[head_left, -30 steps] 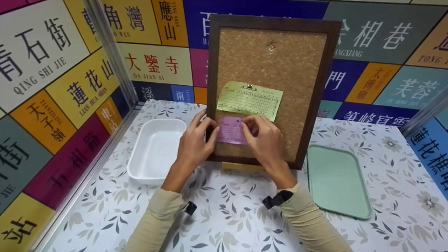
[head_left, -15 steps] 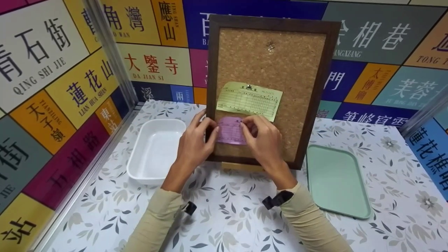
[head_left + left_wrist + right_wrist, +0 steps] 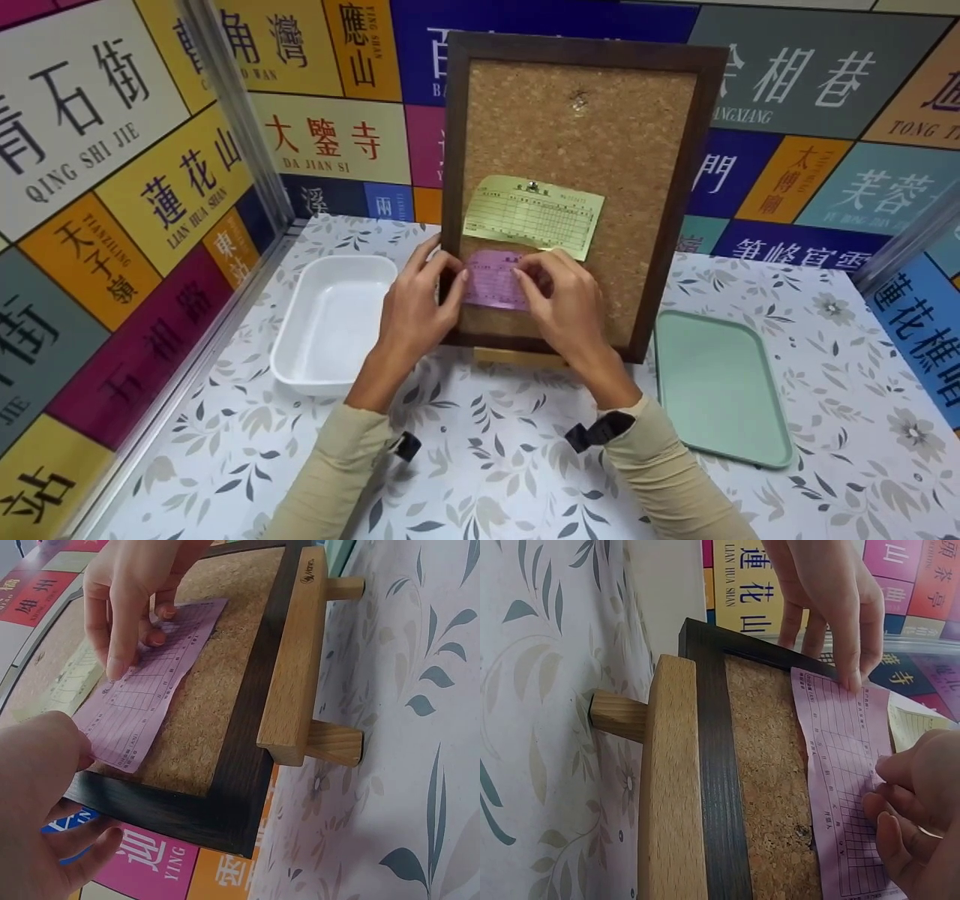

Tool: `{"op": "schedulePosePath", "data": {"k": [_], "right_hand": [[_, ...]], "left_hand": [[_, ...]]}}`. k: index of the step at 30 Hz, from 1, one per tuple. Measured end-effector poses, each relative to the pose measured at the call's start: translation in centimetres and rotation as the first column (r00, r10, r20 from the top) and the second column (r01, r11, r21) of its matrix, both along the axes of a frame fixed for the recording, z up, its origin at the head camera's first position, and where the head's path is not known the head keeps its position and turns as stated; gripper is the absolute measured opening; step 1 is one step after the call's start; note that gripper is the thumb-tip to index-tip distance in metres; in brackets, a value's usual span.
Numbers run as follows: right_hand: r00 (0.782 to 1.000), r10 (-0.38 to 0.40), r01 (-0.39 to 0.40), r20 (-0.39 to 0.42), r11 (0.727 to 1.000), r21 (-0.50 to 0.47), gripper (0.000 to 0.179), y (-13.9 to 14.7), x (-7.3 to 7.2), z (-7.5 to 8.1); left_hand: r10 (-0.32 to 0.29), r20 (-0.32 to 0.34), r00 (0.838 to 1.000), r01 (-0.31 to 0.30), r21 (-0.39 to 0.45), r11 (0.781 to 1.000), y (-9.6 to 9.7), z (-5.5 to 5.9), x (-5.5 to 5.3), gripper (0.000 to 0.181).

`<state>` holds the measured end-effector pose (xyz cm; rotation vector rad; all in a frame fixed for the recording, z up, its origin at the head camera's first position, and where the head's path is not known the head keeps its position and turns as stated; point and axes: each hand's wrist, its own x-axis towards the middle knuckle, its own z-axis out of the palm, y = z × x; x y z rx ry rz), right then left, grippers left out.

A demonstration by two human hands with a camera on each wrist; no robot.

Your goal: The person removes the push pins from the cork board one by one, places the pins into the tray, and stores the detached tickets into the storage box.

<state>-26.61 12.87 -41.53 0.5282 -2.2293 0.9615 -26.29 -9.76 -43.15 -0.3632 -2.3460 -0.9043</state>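
Observation:
A lilac receipt slip (image 3: pixel 491 281) lies across the lower part of a dark-framed cork board (image 3: pixel 585 135). My left hand (image 3: pixel 416 300) holds the slip's left end against the board, thumb on the paper; in the right wrist view other left fingers (image 3: pixel 814 634) reach behind the frame. My right hand (image 3: pixel 566 296) is bent over the slip's upper middle, thumb and fingertips close together on the paper. Whatever may be between those tips is hidden. Just above, a green receipt slip (image 3: pixel 532 217) hangs from a pin near its top edge.
A wooden stand (image 3: pixel 296 660) carries the board. To its left is a white tub (image 3: pixel 330 322), to its right a green tray (image 3: pixel 720 390). All stand on a leaf-patterned tabletop (image 3: pixel 487 465), with sign-covered panels (image 3: pixel 330 142) behind and at the sides.

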Motion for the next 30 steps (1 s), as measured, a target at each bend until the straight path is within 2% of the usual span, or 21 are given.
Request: {"op": "schedulePosePath", "data": {"k": [12,19,24,30], "right_hand": [[0.995,0.093,-0.095,-0.028,0.990,-0.108,0.008,1.0,0.4,0.4],[0.997,0.053,-0.060,-0.062,0.991,-0.119,0.002,2.3,0.6,0.3],[0.994,0.065,-0.078,-0.090,0.985,-0.152,0.006,3.3,0.7,0.2],[0.993,0.065,-0.081,-0.096,0.980,-0.180,0.008,4.5,1.0,0.2]], "left_hand": [[-0.006,0.002,1.000,0.006,0.025,1.000,-0.2,0.3,-0.1,0.016],[-0.018,-0.019,1.000,0.019,0.061,0.998,-0.6,0.7,0.0,0.014],[-0.032,-0.033,0.999,0.034,0.079,0.996,-0.9,1.0,0.1,0.014],[-0.045,-0.018,0.999,0.047,0.101,0.994,-1.3,1.4,0.3,0.012]]}}
